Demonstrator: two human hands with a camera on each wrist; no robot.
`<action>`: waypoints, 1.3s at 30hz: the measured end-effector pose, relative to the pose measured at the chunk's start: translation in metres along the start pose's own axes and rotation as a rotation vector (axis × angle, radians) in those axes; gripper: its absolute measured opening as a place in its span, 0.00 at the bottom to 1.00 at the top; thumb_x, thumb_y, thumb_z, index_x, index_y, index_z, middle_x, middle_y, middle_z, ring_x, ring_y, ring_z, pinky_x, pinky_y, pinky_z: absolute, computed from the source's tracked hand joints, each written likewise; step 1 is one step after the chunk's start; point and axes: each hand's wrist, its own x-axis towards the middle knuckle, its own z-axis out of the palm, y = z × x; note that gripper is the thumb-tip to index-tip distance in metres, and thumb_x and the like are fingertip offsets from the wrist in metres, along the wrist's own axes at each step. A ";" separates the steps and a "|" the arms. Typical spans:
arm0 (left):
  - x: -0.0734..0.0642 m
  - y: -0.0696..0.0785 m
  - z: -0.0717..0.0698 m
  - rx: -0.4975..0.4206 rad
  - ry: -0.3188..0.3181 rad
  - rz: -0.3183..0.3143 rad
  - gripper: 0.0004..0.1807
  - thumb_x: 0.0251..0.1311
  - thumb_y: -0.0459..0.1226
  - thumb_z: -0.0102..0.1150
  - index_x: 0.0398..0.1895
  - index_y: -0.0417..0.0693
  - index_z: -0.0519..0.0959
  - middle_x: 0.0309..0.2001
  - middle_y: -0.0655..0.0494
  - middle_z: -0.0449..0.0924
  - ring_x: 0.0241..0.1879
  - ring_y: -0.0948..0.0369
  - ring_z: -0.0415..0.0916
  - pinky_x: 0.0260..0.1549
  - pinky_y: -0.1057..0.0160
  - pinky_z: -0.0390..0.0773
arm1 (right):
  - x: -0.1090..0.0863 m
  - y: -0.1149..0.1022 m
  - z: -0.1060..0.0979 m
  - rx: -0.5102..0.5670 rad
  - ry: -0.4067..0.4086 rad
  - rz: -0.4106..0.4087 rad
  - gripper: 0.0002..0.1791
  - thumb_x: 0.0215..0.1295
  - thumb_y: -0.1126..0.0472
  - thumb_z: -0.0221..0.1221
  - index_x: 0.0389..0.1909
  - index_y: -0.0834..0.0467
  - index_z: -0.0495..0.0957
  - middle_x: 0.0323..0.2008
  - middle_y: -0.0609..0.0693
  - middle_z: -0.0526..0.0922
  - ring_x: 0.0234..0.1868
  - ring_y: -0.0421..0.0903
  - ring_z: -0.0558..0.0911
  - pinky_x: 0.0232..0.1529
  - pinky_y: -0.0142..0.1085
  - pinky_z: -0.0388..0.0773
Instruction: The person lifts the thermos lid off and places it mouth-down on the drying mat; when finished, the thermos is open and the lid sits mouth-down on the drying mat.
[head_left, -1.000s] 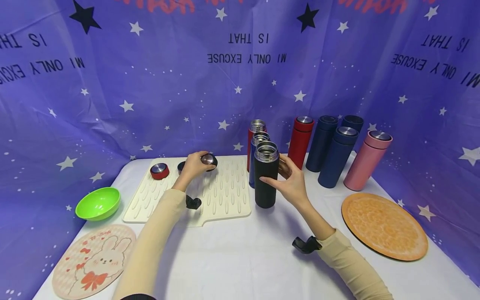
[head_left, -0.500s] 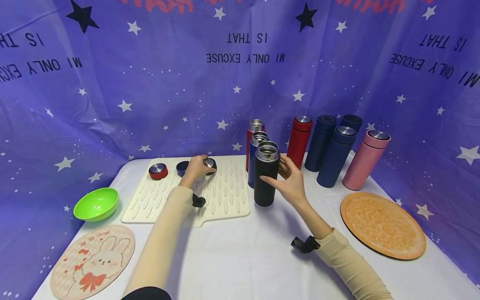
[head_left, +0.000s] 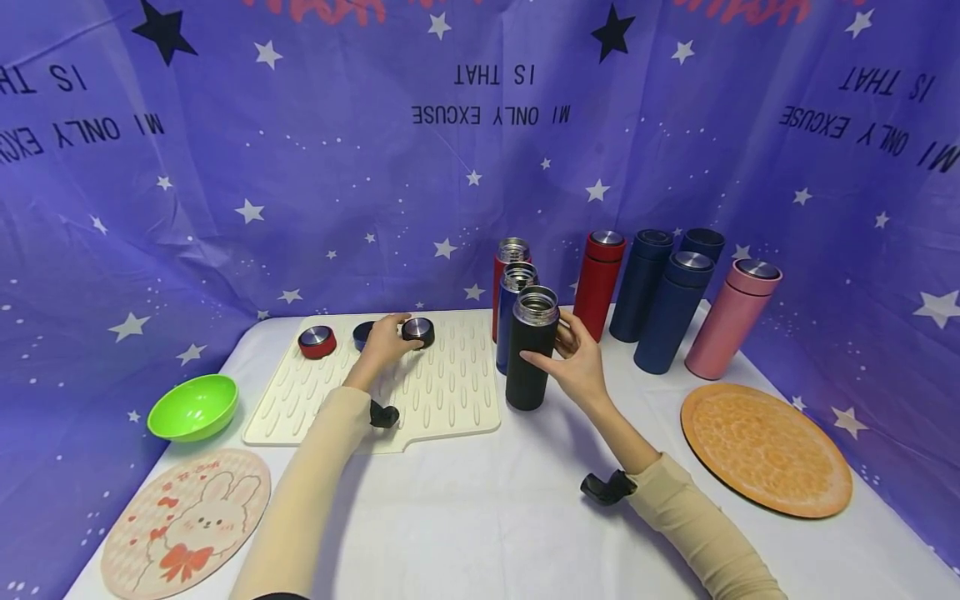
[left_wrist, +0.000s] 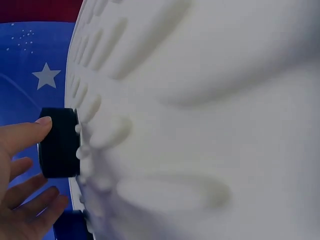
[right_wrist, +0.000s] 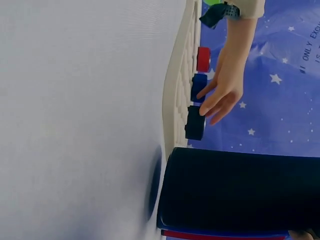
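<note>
On the cream drying mat (head_left: 457,392) sits a black lid (head_left: 418,333) with a silver top. My left hand (head_left: 384,342) is beside it, thumb at the lid's edge and the other fingers spread loosely, as the left wrist view shows. A dark blue lid (right_wrist: 199,88) is partly behind that hand, and a red lid (head_left: 317,342) lies further left. My right hand (head_left: 576,357) grips a black thermos bottle (head_left: 528,367) from the right, the mouth uncovered. Behind it stand a blue thermos bottle (head_left: 504,333) and a red thermos bottle (head_left: 498,287), both lidless.
Back right stand a capped red bottle (head_left: 600,283), several navy bottles (head_left: 663,325) and a pink bottle (head_left: 731,325). An orange round mat (head_left: 765,450) lies at the right. A green bowl (head_left: 193,408) and a rabbit placemat (head_left: 187,525) are at the left.
My left hand has lowered the black lid onto the mat, loosened its fingers and drawn slightly left. The black thermos bottle has shifted slightly left in my right hand.
</note>
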 end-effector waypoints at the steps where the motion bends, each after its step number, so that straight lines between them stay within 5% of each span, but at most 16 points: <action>1: -0.003 -0.001 -0.001 -0.012 0.003 0.005 0.36 0.54 0.38 0.70 0.64 0.34 0.68 0.61 0.34 0.70 0.58 0.39 0.69 0.56 0.45 0.71 | 0.000 -0.003 0.001 -0.008 -0.004 0.007 0.40 0.45 0.75 0.72 0.61 0.69 0.66 0.54 0.67 0.77 0.57 0.60 0.77 0.60 0.46 0.72; 13: -0.040 0.001 -0.006 -0.142 0.081 0.148 0.33 0.53 0.37 0.71 0.61 0.34 0.72 0.58 0.36 0.73 0.55 0.39 0.71 0.50 0.45 0.77 | 0.003 -0.003 0.008 0.011 0.002 0.032 0.40 0.46 0.74 0.72 0.62 0.68 0.66 0.55 0.66 0.77 0.58 0.58 0.77 0.61 0.45 0.71; 23: -0.095 0.005 -0.020 -0.116 0.066 0.033 0.36 0.51 0.39 0.72 0.63 0.37 0.70 0.61 0.36 0.71 0.59 0.38 0.68 0.56 0.40 0.70 | 0.004 0.003 0.009 -0.008 0.005 0.062 0.40 0.48 0.73 0.72 0.64 0.69 0.64 0.57 0.66 0.75 0.59 0.59 0.76 0.61 0.44 0.71; 30: -0.134 0.002 -0.027 -0.071 0.019 0.024 0.38 0.49 0.39 0.73 0.63 0.34 0.69 0.59 0.32 0.71 0.59 0.36 0.67 0.58 0.40 0.68 | 0.003 0.002 0.007 -0.058 -0.029 0.049 0.41 0.49 0.72 0.71 0.65 0.68 0.64 0.59 0.65 0.74 0.60 0.59 0.75 0.61 0.47 0.71; 39: -0.145 -0.005 -0.026 -0.061 -0.019 -0.016 0.42 0.46 0.40 0.75 0.64 0.33 0.68 0.60 0.32 0.70 0.61 0.36 0.64 0.60 0.40 0.65 | 0.001 0.002 0.001 -0.074 -0.070 0.018 0.41 0.50 0.70 0.72 0.65 0.66 0.65 0.60 0.65 0.73 0.60 0.61 0.74 0.60 0.51 0.70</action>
